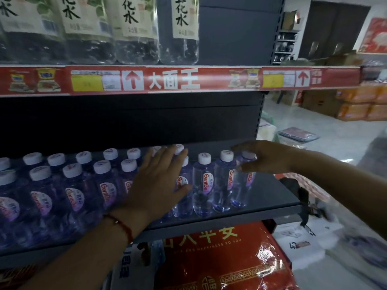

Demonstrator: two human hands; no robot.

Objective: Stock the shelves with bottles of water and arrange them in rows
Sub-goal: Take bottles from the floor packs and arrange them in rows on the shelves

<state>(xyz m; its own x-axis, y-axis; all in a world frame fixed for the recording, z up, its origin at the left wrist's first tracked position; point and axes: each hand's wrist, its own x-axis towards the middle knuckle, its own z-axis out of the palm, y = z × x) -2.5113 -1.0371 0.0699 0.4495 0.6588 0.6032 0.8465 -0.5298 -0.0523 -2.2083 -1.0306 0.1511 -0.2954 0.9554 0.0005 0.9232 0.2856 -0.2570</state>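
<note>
Small clear water bottles (203,183) with white caps and red-and-white labels stand in rows on a dark grey shelf (270,197). My left hand (159,181) lies flat, fingers spread, against the front bottles near the middle of the row. My right hand (263,158) is at the right end of the row, fingers curled around the last bottle (246,185) near its cap. The rows fill the shelf from the left edge to that bottle. Bare shelf lies to its right.
Above, a shelf with a red price strip (171,80) carries large bottles (178,30). Below the grey shelf sits a red wrapped case (226,260). Orange boxes (360,105) and flat packages lie on the pale floor to the right.
</note>
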